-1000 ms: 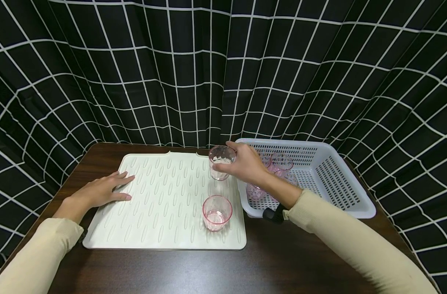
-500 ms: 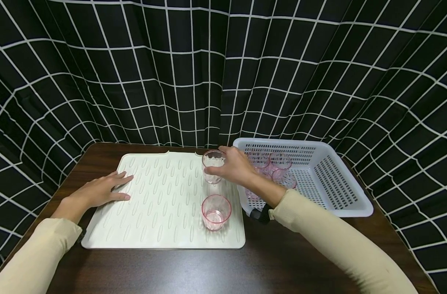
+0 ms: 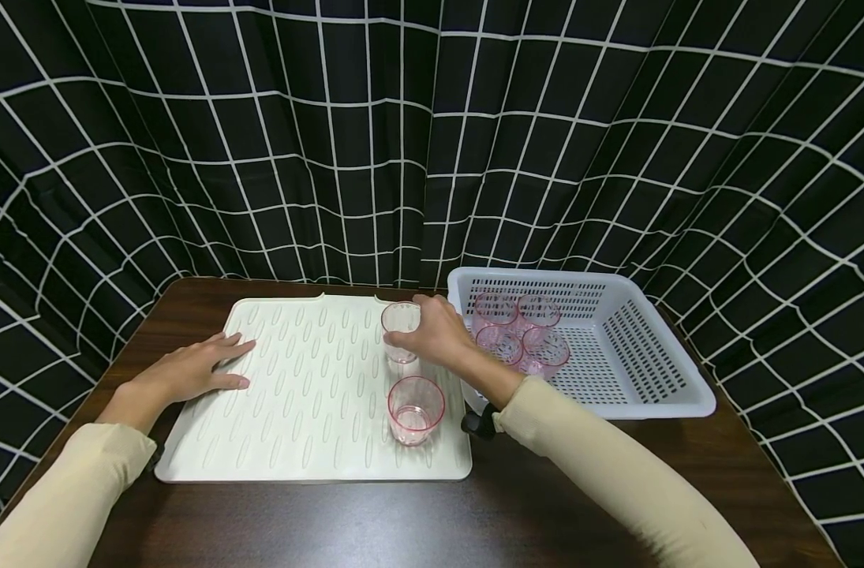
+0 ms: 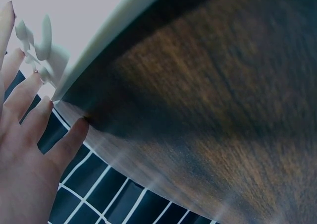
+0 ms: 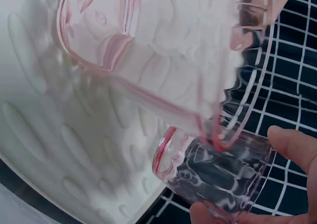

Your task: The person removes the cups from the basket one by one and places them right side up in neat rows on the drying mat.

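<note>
My right hand (image 3: 442, 335) grips a clear pink-tinted drinking glass (image 3: 401, 349), rim up, at the back right of a white ridged mat (image 3: 297, 394). In the right wrist view, thumb and fingers hold that glass (image 5: 213, 172) around its side. Whether its base touches the mat, I cannot tell. Nearer to me, a second glass with a pink rim (image 3: 415, 414) stands upright on the mat; it looms large in the right wrist view. My left hand (image 3: 179, 372) rests with spread fingers on the mat's left edge, holding nothing. The left wrist view shows that hand (image 4: 29, 130) beside the mat's edge.
Right of the mat stands a pale perforated plastic basket (image 3: 655, 355). Several pink-rimmed glasses (image 3: 545, 355) stand grouped in its left part. Both mat and basket are on a dark wooden table (image 3: 318, 521). A black curtain with a white grid (image 3: 332, 158) hangs behind.
My right hand has carried its glass left and slightly toward me, away from the basket. More of the glasses in the basket now show. The left hand has stayed in place.
</note>
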A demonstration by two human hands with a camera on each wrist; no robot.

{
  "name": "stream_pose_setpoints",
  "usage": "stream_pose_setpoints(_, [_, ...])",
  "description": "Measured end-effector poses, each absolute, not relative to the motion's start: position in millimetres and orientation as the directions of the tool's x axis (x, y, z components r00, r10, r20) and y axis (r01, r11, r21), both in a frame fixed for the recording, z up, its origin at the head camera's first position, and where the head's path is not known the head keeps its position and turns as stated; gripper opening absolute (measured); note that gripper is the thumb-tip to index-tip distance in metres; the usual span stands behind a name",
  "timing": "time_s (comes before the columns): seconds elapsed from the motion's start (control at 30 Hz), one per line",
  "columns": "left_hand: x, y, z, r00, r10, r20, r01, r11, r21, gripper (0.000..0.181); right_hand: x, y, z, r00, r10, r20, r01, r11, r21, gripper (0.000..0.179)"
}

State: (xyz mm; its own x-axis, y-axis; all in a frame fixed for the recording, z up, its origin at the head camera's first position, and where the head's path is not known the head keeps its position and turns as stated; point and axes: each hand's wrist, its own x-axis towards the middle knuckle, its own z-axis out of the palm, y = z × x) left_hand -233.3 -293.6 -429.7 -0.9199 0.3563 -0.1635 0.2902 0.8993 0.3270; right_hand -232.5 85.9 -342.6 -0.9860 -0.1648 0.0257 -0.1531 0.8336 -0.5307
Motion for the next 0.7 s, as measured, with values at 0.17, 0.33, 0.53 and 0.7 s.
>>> stream_pose_setpoints(0.17, [-232.8, -293.9, -429.8, -0.920, 0.359, -0.158, 0.295, 0.898, 0.327, 0.089, -236.4, 83.0, -351.1, -0.989, -0.148, 0.012, -0.132, 0.833, -0.537, 0.083])
stream_pose_setpoints(0.33, [-232.2, -293.9, -429.1, -0.919, 0.363, -0.155, 0.298, 0.896, 0.328, 0.088, -239.5, 80.7, -355.0, -0.988, -0.156, 0.020, -0.145, 0.852, -0.503, 0.084])
stream_pose_setpoints(0.53, [-232.7, -294.1, -430.1, -0.920, 0.365, -0.147, 0.303, 0.895, 0.327, 0.088, -239.3, 79.1, -357.6, -0.983, -0.180, 0.021, -0.169, 0.868, -0.466, 0.086])
stream_pose_setpoints(0.7, [-233.0, -293.8, -432.2, -0.923, 0.356, -0.146, 0.295, 0.898, 0.326, 0.086, -240.0, 77.8, -359.2, -0.979, -0.205, 0.007, -0.186, 0.874, -0.449, 0.084])
